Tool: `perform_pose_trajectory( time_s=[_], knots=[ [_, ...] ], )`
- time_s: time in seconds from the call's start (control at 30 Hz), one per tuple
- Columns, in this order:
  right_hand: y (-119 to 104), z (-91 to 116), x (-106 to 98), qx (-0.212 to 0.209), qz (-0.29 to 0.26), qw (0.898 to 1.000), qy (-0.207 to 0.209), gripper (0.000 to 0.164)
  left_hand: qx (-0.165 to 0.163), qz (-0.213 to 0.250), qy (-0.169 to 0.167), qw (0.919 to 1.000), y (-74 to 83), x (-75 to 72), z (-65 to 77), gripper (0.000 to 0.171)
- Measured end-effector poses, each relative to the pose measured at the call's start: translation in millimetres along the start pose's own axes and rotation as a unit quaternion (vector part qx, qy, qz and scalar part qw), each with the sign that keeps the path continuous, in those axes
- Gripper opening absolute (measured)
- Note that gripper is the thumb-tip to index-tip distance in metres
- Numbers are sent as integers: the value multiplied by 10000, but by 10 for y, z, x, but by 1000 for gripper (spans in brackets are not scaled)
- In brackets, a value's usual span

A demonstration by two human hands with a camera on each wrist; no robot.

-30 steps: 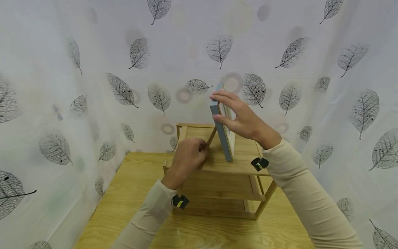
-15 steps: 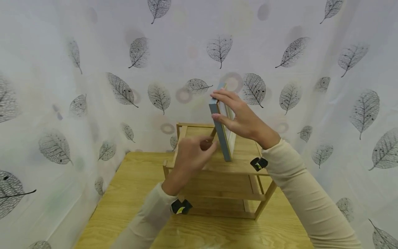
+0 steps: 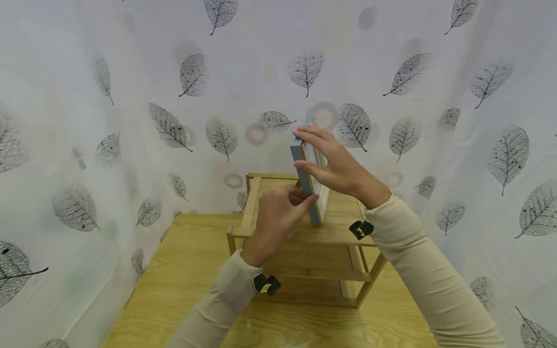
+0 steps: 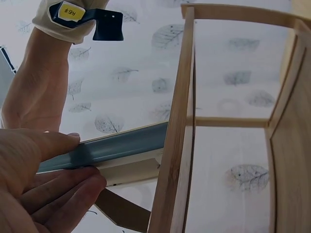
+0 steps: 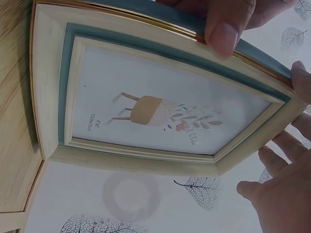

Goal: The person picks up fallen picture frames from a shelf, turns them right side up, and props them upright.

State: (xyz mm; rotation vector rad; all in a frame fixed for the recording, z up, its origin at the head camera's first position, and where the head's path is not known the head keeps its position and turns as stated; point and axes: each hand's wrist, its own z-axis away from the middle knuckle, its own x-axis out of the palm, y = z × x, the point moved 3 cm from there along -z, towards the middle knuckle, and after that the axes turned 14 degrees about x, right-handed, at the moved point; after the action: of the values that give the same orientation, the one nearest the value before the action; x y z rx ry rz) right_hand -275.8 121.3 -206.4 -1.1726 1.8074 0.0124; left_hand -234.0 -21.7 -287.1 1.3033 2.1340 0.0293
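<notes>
A picture frame (image 3: 315,216) with blue-grey sides stands upright, leaning a little, on the top board of a wooden shelf (image 3: 344,229). My left hand (image 3: 278,212) pinches its near side, thumb on the front edge and fingers behind. Over the upper corner my right hand (image 3: 337,166) holds it, fingers on the top edge, thumb at the side. The right wrist view shows the cream and teal front with a chair-and-flowers print (image 5: 160,109). Behind the frame a brown support leg (image 4: 121,212) slants away in the left wrist view, partly hidden by my fingers.
The shelf has lower tiers (image 3: 313,261) and stands on a wood-grain table (image 3: 187,256). A white curtain (image 3: 261,48) printed with grey leaves hangs behind and at both sides. Wooden bars (image 4: 170,160) of the shelf rise close to my left hand.
My left hand has moved right, from the support leg behind the frame to the frame's near side. My right hand stays at the upper corner; the frame has shifted slightly left.
</notes>
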Motion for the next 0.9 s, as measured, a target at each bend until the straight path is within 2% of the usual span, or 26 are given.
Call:
perform_pose_trajectory(
  time_s=[0.3,0.47,0.67,0.8,0.9],
  knots=[
    [20,-20,-7,205,33,9997,-157,61,-115,39,87,9999,-8,16,-5,20],
    [56,-45,-62,209,62,9997,-61,60,-207,4,147,9997,-19,10,-11,21],
    [208,-141,-152,300,87,9994,165,57,-250,-48,170,9995,-18,-2,-15,21],
    [351,-213,-193,388,58,9989,256,65,-254,-100,160,9995,-18,-11,-18,20],
    [467,-250,-217,605,26,9977,293,71,-241,-100,123,9996,-19,-17,-22,20]
  ],
)
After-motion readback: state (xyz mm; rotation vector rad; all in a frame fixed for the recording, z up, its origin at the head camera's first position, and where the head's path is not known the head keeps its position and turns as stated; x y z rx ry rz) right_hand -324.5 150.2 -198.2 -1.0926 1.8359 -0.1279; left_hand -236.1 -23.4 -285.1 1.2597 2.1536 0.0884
